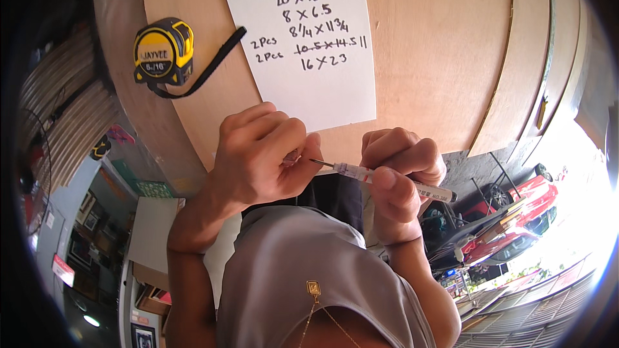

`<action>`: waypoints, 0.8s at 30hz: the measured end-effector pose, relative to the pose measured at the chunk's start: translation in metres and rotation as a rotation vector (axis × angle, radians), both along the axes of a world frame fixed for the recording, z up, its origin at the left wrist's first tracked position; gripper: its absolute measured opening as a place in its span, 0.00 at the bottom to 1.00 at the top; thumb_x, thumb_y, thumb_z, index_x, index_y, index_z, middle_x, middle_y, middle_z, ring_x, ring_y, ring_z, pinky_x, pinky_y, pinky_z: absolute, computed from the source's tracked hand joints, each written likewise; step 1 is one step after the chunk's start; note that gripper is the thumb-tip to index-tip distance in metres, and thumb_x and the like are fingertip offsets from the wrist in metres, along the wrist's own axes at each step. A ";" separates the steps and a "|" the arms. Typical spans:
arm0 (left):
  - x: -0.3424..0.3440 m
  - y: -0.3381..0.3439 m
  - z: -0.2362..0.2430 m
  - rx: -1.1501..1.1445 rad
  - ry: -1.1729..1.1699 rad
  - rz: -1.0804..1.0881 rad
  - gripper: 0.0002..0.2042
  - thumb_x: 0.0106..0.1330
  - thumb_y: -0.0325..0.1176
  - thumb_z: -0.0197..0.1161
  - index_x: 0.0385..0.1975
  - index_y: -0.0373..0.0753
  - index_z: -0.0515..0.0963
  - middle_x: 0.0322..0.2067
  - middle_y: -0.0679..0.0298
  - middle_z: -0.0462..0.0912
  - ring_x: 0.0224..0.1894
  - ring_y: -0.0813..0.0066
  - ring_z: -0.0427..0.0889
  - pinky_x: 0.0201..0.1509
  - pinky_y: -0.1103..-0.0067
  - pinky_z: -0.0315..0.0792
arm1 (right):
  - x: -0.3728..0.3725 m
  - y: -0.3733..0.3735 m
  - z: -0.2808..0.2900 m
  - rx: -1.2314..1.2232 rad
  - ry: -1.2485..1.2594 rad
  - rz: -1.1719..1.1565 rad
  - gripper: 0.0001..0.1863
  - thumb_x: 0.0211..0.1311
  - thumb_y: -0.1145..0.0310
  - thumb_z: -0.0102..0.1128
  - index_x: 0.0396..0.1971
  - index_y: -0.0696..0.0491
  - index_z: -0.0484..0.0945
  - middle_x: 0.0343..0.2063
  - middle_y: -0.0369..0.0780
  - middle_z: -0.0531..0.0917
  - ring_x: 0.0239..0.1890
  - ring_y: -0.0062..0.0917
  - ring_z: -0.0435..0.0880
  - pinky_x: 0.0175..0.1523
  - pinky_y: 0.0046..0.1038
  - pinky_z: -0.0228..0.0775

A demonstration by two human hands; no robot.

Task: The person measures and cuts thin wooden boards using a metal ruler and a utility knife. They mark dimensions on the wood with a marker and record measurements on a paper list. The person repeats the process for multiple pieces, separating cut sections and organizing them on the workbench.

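My right hand point(401, 171) pinches a slim pen point(353, 171) with a pale barrel, red bands, a dark end and a long thin metal tip. That tip points left and reaches close to the thumb of my left hand point(263, 151). The left fingers are curled closed, and whatever they may hold is too hidden to name. Just beyond both hands lies a white sheet of paper point(322, 93) with rows of black handwriting, one row struck through. A yellow and black tape measure point(164, 51) with a black strap sits left of the paper.
Pale plywood point(432, 45) lies under the paper, with more overlapping boards point(532, 38) at the right. Corrugated panels point(68, 103) stand at far left, above a white cabinet point(151, 232). A red vehicle point(525, 212) is outside on the right.
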State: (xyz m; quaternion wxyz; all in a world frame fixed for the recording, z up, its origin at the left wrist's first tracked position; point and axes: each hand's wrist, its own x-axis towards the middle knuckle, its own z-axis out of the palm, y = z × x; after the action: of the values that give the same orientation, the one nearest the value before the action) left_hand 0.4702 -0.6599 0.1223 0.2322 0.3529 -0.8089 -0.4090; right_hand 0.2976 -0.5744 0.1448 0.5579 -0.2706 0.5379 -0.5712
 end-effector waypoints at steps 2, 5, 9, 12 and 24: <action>-0.005 0.007 0.005 0.000 -0.023 -0.010 0.14 0.48 0.24 0.65 0.13 0.41 0.64 0.10 0.69 0.62 0.12 0.72 0.64 0.15 0.77 0.59 | -0.004 0.006 -0.004 -0.058 0.004 0.037 0.10 0.55 0.74 0.65 0.22 0.53 0.70 0.21 0.40 0.79 0.20 0.26 0.75 0.26 0.29 0.66; -0.019 0.026 0.012 0.006 -0.042 -0.004 0.13 0.47 0.25 0.66 0.14 0.41 0.65 0.11 0.68 0.63 0.12 0.71 0.65 0.14 0.76 0.60 | -0.017 0.015 -0.005 -0.120 -0.004 0.105 0.10 0.54 0.75 0.65 0.22 0.53 0.70 0.19 0.40 0.78 0.16 0.25 0.74 0.21 0.27 0.62; -0.033 0.051 0.021 0.037 -0.059 -0.046 0.12 0.46 0.26 0.67 0.15 0.41 0.66 0.12 0.67 0.64 0.13 0.71 0.67 0.15 0.75 0.61 | -0.039 0.031 -0.015 -0.270 0.050 0.133 0.10 0.51 0.78 0.64 0.20 0.54 0.70 0.16 0.40 0.78 0.13 0.22 0.72 0.17 0.25 0.61; -0.049 0.071 0.029 0.063 -0.056 -0.115 0.12 0.44 0.28 0.68 0.17 0.41 0.68 0.14 0.67 0.66 0.14 0.70 0.69 0.15 0.74 0.63 | -0.051 0.044 -0.019 -0.389 0.065 0.166 0.09 0.49 0.78 0.64 0.20 0.55 0.71 0.16 0.41 0.78 0.13 0.22 0.72 0.18 0.24 0.63; -0.051 0.127 0.056 0.631 0.179 -0.129 0.07 0.62 0.30 0.67 0.29 0.37 0.75 0.23 0.62 0.77 0.20 0.68 0.81 0.21 0.76 0.72 | -0.111 0.093 0.016 -0.190 -0.041 0.648 0.12 0.52 0.70 0.73 0.25 0.57 0.75 0.21 0.40 0.80 0.20 0.24 0.82 0.21 0.23 0.68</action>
State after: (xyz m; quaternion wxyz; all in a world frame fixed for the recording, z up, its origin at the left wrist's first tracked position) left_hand 0.4196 -0.5331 0.1781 0.1553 0.3179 -0.6395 -0.6825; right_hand 0.1865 -0.4815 0.1606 0.6933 -0.4667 0.3571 -0.4171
